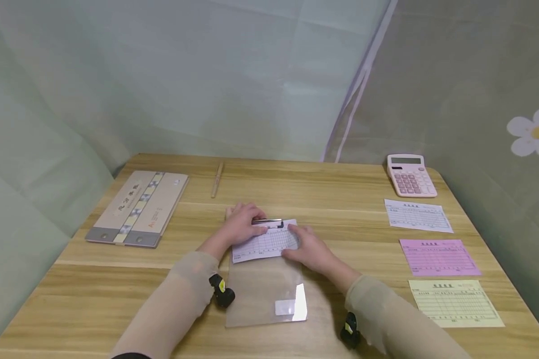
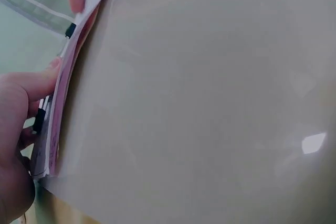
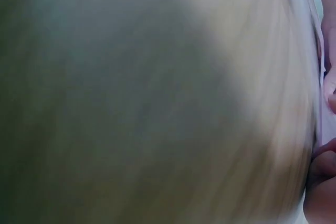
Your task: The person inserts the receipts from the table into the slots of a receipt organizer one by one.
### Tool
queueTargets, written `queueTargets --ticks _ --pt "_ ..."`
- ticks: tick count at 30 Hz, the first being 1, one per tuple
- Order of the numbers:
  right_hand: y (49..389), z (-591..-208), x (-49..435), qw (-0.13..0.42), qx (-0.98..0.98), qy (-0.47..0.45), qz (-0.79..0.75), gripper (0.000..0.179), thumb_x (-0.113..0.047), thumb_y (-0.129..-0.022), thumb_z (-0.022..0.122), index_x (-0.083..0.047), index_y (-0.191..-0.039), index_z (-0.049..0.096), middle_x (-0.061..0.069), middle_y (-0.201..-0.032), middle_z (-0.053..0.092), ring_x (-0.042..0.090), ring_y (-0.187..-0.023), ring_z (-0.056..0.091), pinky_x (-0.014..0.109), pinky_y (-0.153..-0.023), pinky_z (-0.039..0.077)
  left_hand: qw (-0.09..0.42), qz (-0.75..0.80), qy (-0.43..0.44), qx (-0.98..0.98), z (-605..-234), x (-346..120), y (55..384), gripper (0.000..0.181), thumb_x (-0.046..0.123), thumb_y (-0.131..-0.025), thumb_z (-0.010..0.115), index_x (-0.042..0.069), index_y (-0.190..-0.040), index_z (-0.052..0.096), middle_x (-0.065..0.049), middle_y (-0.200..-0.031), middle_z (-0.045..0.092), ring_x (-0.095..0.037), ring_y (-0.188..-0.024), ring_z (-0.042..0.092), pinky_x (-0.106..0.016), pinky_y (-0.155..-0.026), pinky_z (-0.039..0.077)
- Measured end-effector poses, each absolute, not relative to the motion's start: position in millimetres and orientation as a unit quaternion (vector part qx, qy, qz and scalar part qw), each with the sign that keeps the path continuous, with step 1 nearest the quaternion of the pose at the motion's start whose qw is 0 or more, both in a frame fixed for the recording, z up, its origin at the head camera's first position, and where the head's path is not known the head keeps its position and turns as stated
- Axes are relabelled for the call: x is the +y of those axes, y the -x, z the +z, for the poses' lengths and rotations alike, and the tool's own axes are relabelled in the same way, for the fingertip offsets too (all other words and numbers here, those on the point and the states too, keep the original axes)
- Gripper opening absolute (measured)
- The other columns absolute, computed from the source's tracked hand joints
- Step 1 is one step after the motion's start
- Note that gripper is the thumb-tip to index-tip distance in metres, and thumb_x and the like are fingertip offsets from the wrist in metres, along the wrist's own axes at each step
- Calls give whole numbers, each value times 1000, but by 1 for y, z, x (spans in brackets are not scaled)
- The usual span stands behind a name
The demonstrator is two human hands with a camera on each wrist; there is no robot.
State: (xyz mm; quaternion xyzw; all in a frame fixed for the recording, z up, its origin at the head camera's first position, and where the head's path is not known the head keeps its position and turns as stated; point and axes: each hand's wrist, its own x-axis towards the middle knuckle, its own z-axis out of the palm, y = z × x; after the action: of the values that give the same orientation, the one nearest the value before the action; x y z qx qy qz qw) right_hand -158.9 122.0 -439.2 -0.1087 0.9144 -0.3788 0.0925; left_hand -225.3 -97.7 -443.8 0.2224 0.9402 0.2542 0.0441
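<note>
The slips lie at the top end of the clear board, in the middle of the counter, and the clip crosses their far edge. Of the two hands, the left hand pinches the clip at its left part, thumb on the near side and fingers beyond it; the right hand is half curled, thumb and forefinger a little apart, holding the slips by their right edge. The lower edge of the slips looks slightly askew to the board's, and the left wrist view shows a pink layer under the white one, not quite flush with it — so squaring up seems the point to mind. The right hand would do best with a light, even hold, its thumb near the lower corner, swinging the slips until their edges run parallel to the board's. The left hand should manage the clip's spring with steady pressure (whether the clip bites yet, I cannot tell), letting it down slowly rather than snapping. A hard push on the free side could crease the paper or slide one layer past another — thin sheets like these probably shift easily.
</note>
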Motion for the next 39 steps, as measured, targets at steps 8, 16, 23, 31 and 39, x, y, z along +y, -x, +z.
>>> queueTargets --ticks 8,16,23,31,39 --pt "156 -433 163 87 904 115 -402 79 -29 -79 74 1 -141 34 12 -106 52 23 -92 51 40 -80 45 45 263 -216 939 -448 -98 226 40 40 -82 69 16 -113 64 0 -115 56 -20 -100 41 -39 -84 27" --pt "159 -416 227 80 910 86 -397 77 -28 -87 67 4 -144 25 21 -115 46 34 -98 51 43 -78 44 47 259 -219 940 -449 -100 228 43 44 -81 68 17 -115 63 0 -116 56 -21 -101 42 -39 -86 28" --pt "160 -408 284 56 928 88 -357 71 -24 -87 67 10 -138 32 23 -108 49 26 -83 54 33 -67 44 47 256 -222 940 -449 -100 227 44 43 -82 68 16 -116 62 -1 -116 56 -21 -101 42 -40 -85 28" --pt "151 -403 343 50 957 65 -279 70 -32 -89 64 8 -138 34 24 -108 51 23 -75 50 33 -62 41 45 253 -221 941 -451 -99 228 46 45 -82 67 17 -117 62 0 -116 55 -20 -100 42 -39 -86 28" --pt "150 -404 376 38 968 31 -245 71 -39 -90 61 9 -136 37 32 -116 49 46 -105 46 56 -81 39 43 254 -222 940 -451 -99 227 45 44 -82 67 17 -117 62 0 -117 56 -20 -101 43 -39 -86 29"
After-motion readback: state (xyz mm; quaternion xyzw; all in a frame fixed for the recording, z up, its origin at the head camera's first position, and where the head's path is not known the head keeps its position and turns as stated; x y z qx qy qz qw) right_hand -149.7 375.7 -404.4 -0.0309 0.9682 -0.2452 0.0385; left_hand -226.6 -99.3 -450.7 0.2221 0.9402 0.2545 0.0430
